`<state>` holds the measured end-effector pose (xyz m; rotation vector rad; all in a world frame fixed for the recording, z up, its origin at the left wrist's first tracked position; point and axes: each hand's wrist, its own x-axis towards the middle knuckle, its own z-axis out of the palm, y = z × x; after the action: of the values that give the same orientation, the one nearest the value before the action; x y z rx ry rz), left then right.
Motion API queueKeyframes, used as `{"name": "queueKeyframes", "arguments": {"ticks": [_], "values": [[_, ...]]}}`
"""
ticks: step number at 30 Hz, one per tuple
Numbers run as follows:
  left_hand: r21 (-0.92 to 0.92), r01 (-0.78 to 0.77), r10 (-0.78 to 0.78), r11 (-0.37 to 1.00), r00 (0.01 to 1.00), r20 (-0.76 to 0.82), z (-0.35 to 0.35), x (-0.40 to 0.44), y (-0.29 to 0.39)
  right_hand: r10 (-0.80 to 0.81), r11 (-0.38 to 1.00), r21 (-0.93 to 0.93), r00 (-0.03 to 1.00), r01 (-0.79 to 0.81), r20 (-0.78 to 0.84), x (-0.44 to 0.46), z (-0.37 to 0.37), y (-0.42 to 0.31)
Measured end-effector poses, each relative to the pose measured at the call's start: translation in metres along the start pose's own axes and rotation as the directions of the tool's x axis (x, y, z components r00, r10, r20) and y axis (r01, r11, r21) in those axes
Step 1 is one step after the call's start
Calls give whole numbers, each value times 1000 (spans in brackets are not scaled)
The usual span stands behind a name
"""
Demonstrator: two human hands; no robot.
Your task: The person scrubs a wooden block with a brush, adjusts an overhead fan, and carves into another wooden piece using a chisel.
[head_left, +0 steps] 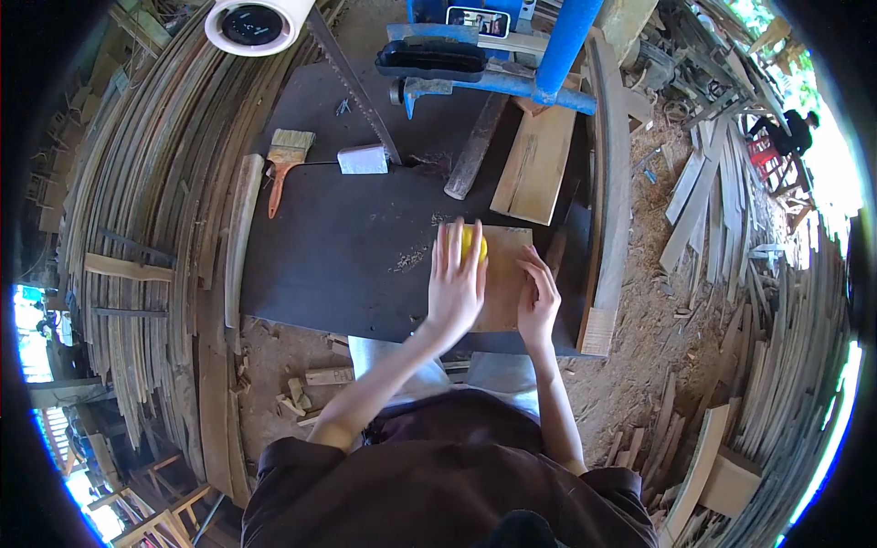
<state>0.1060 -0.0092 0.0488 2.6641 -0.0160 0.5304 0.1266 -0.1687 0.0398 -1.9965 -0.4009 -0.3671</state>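
Observation:
My left hand reaches over a light wooden board, its fingers stretched forward and closed around a small yellow rounded object. Most of that object is hidden under the fingers, so its kind is unclear. At the board's right edge is my right hand, fingers slightly bent and apart, fingertips at the wood. Whether they press on it I cannot tell. The board lies flat on a dark tabletop, near its front edge. Sawdust is scattered left of my left hand.
A bandsaw blade runs down to the table beside a white block. A paintbrush lies at left. A wider plank and a dark bar lie beyond my hands, below a blue metal frame. Lumber stacks flank the table.

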Motion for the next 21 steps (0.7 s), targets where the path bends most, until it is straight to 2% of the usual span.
{"name": "queueKeyframes", "arguments": {"ticks": [1, 4, 7, 10, 13, 21], "values": [[22, -19, 20, 1000, 998, -58, 9, 18, -7, -2, 1000, -4, 1000, 2, 0, 1, 0, 0], [32, 21, -19, 999, 998, -63, 26, 60, -17, 39, 999, 24, 999, -39, -13, -3, 1, -1], [-49, 18, -20, 999, 999, -31, 18, 39, -1, 21, 1000, 13, 1000, -20, -20, -1, 0, -2], [-44, 24, -21, 999, 998, 66, -4, -21, 25, 19, 1000, 11, 1000, -19, -20, -1, -1, -2], [-26, 19, -17, 999, 998, 64, -13, -43, 30, 12, 1000, 22, 1000, -12, -13, -1, 0, 0], [1, -2, 2, 1000, 995, -104, 36, 78, -13, 23, 999, 48, 1000, -22, -21, -2, 1, 1]]}}
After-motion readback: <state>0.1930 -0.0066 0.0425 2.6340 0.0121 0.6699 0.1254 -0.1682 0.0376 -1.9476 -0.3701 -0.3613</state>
